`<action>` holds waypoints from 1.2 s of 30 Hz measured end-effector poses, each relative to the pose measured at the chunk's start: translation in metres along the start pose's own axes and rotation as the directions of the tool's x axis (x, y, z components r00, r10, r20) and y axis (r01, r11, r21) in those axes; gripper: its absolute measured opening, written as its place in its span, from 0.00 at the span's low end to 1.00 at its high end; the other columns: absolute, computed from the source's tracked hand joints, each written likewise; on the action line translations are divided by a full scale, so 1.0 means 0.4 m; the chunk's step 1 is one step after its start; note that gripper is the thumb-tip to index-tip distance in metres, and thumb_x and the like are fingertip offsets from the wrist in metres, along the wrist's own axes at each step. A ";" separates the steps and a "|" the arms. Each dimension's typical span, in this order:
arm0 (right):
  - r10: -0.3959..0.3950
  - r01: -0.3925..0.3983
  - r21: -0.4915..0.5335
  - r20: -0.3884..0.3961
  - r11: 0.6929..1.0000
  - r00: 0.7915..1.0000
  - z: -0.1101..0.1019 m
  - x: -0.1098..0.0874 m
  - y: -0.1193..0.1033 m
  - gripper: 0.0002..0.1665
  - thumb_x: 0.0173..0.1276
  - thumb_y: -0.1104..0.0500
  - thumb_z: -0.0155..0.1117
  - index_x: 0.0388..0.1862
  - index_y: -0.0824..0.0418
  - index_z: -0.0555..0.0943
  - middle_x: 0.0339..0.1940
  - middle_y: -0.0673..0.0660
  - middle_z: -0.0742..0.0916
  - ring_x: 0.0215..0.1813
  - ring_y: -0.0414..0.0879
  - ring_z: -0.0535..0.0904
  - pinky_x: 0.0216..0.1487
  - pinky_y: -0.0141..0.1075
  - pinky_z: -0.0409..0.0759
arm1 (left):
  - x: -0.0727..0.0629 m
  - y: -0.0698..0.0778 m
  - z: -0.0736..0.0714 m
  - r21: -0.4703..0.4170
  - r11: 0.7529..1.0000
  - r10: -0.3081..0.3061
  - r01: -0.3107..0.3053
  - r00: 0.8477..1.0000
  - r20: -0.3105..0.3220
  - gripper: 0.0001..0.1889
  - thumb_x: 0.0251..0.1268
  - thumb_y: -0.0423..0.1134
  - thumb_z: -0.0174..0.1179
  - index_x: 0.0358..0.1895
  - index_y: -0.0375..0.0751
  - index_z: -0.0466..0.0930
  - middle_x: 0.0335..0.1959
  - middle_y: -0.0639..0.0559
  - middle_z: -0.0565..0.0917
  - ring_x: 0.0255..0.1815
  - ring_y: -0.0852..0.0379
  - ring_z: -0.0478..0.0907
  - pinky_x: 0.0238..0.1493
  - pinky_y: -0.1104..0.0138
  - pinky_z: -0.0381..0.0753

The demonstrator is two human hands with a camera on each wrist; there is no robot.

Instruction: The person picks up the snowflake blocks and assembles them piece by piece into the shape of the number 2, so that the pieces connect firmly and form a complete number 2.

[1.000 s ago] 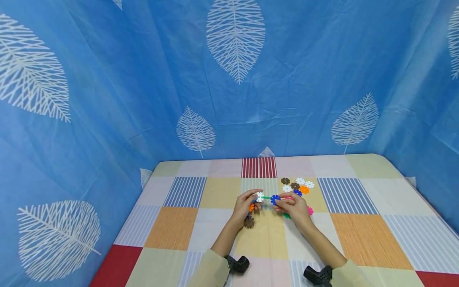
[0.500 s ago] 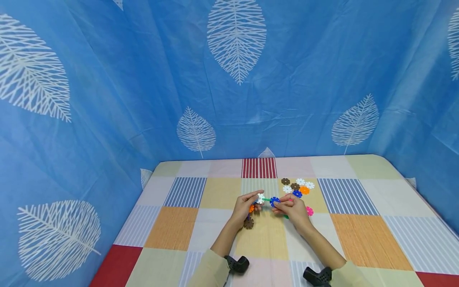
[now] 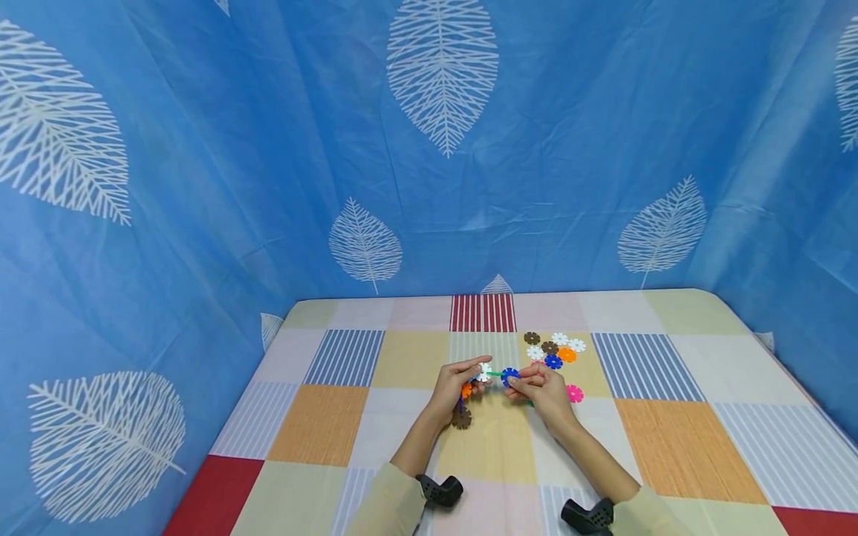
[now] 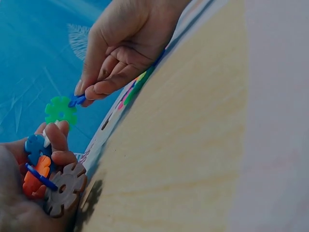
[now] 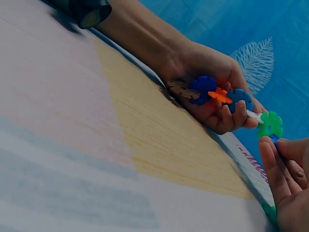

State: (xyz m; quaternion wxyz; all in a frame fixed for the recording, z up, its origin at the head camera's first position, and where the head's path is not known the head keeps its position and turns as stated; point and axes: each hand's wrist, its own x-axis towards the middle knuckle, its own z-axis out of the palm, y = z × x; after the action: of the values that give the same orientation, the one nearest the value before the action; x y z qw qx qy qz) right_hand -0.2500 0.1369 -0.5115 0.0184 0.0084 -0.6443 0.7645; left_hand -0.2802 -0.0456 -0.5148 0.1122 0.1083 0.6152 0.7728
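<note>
My left hand (image 3: 450, 391) holds a chain of notched plastic snowflake discs, gripping it near the white disc (image 3: 484, 372). Along the palm, in the left wrist view, run a light blue disc (image 4: 35, 147), an orange disc (image 4: 37, 177), a dark blue disc seen edge-on, and a brown disc (image 4: 66, 189) at the lower end. A green disc (image 4: 61, 111) sticks out past the white one. Between thumb and fingers, my right hand (image 3: 551, 396) pinches another dark blue disc (image 3: 510, 377), which meets the green disc's edge. How deep their slots mesh is unclear.
Loose discs lie beyond my right hand: brown ones (image 3: 550, 348), white ones (image 3: 559, 339), an orange one (image 3: 567, 355) and a blue one (image 3: 553, 362). A pink disc (image 3: 575, 393) lies right of that hand. The checked cloth (image 3: 684, 439) ends at a blue curtain (image 3: 536, 186).
My right hand has shifted slightly left and down with the dark blue disc, closing a little on the white disc. My left hand stays nearly still, still holding the chain.
</note>
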 end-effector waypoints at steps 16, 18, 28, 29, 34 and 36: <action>0.014 -0.013 -0.027 0.017 1.000 1.000 0.001 -0.005 0.005 0.13 0.58 0.76 0.61 0.39 0.79 0.69 0.24 0.64 0.84 0.23 0.48 0.83 0.30 0.40 0.83 | -0.028 0.034 0.012 0.050 0.998 0.025 -0.025 1.000 0.017 0.14 0.66 0.29 0.51 0.51 0.27 0.77 0.27 0.46 0.83 0.18 0.63 0.75 0.22 0.74 0.75; -0.006 0.007 -0.049 0.017 0.999 1.000 -0.004 -0.003 0.001 0.13 0.58 0.75 0.61 0.39 0.79 0.70 0.24 0.64 0.84 0.23 0.49 0.83 0.30 0.40 0.82 | -0.019 0.024 0.010 0.051 0.999 0.011 -0.012 1.000 0.021 0.14 0.67 0.30 0.51 0.51 0.29 0.78 0.27 0.47 0.83 0.19 0.62 0.75 0.23 0.74 0.76; -0.120 0.127 -0.174 0.054 0.977 0.991 -0.036 0.020 -0.016 0.16 0.60 0.66 0.65 0.43 0.77 0.75 0.30 0.68 0.84 0.28 0.51 0.83 0.32 0.39 0.82 | 0.009 -0.015 0.001 0.022 1.000 -0.009 0.007 0.997 0.075 0.16 0.68 0.37 0.52 0.54 0.33 0.77 0.40 0.47 0.80 0.24 0.61 0.79 0.26 0.74 0.77; -0.141 0.150 -0.205 0.060 0.967 0.988 -0.039 0.021 -0.017 0.15 0.60 0.66 0.65 0.43 0.76 0.76 0.30 0.67 0.84 0.29 0.51 0.83 0.32 0.39 0.82 | 0.010 -0.015 0.001 0.023 1.000 -0.009 0.008 0.997 0.078 0.17 0.68 0.38 0.52 0.55 0.34 0.77 0.41 0.47 0.80 0.24 0.61 0.79 0.27 0.74 0.77; -0.263 0.292 -0.439 0.129 0.850 0.956 -0.073 0.027 -0.027 0.14 0.61 0.59 0.65 0.43 0.65 0.82 0.33 0.58 0.86 0.33 0.44 0.82 0.35 0.31 0.81 | 0.009 -0.016 0.002 0.020 1.000 0.021 -0.022 0.998 0.059 0.16 0.67 0.37 0.53 0.54 0.32 0.76 0.36 0.47 0.78 0.23 0.61 0.78 0.25 0.75 0.77; -0.287 0.324 -0.502 0.152 0.802 0.946 -0.098 0.033 -0.030 0.14 0.61 0.57 0.65 0.44 0.63 0.82 0.33 0.56 0.86 0.34 0.41 0.81 0.35 0.29 0.80 | 0.010 -0.017 0.002 0.002 0.999 0.032 -0.032 0.999 0.039 0.16 0.66 0.36 0.54 0.53 0.30 0.76 0.33 0.47 0.77 0.22 0.61 0.78 0.24 0.75 0.76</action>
State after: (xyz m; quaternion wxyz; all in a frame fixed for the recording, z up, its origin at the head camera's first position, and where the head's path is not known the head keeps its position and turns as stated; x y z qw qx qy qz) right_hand -0.2622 0.1776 -0.5057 0.1207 0.1327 -0.8172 0.5478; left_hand -0.2833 -0.0422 -0.5211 0.1115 0.1334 0.6121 0.7714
